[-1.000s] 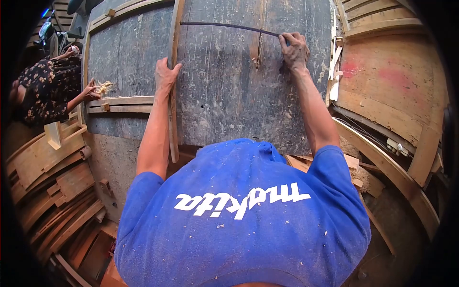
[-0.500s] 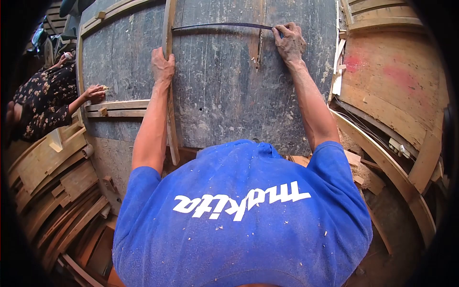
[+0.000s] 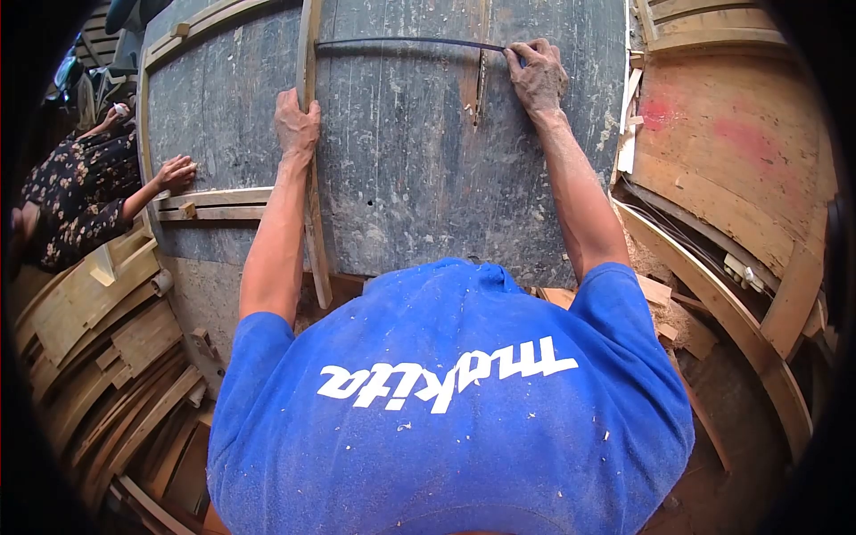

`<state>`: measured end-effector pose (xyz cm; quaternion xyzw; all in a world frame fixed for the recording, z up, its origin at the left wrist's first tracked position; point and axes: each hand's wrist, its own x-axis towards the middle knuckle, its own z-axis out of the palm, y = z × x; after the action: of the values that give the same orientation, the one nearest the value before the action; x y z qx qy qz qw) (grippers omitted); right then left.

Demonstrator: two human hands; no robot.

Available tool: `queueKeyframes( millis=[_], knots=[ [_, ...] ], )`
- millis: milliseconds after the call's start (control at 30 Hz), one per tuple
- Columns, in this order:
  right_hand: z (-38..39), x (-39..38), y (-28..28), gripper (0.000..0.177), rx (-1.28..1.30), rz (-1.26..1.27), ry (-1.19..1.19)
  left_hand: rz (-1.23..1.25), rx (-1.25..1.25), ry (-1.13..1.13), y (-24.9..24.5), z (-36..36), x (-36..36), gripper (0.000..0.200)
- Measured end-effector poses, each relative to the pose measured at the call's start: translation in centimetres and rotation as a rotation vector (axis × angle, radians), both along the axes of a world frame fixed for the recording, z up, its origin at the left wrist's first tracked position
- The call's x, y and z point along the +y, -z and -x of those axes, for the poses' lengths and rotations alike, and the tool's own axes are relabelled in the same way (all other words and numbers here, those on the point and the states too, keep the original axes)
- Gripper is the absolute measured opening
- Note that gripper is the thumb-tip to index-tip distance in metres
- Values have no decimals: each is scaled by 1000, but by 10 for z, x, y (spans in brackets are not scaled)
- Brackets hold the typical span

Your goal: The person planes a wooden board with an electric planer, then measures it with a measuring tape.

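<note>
My left hand (image 3: 297,125) grips a long wooden strip (image 3: 314,205) that lies across the dark, scuffed tabletop (image 3: 401,178), its fingers closed at the strip's left edge. My right hand (image 3: 539,75) is closed in a pinch on the right end of a thin dark measuring tape (image 3: 410,40). The tape spans from the wooden strip across to my right fingers, bowed slightly. Under its right part runs a narrow slot (image 3: 481,89) in the tabletop, with small chips beside it. What else my right palm may hold is hidden.
At the left, another person's hand (image 3: 176,172) rests over the tabletop's edge near a wooden frame (image 3: 218,196). Curved wooden pieces (image 3: 134,348) are stacked at lower left. A stained wooden panel (image 3: 713,152) and a long curved board (image 3: 713,303) stand at right.
The measuring tape appears thinner, turned more on edge. The other person's hand no longer shows the small pale piece at its fingertips. My hands have hardly moved; the view shifts slightly.
</note>
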<state>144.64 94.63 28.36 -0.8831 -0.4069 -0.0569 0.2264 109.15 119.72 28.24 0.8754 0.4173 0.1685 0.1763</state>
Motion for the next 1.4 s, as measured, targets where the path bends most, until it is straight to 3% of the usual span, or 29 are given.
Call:
queueKeyframes(
  millis=[1400],
  knots=[
    [2, 1, -4, 17, -3, 44, 13, -6, -26, 59, 1, 10, 1, 29]
  ],
)
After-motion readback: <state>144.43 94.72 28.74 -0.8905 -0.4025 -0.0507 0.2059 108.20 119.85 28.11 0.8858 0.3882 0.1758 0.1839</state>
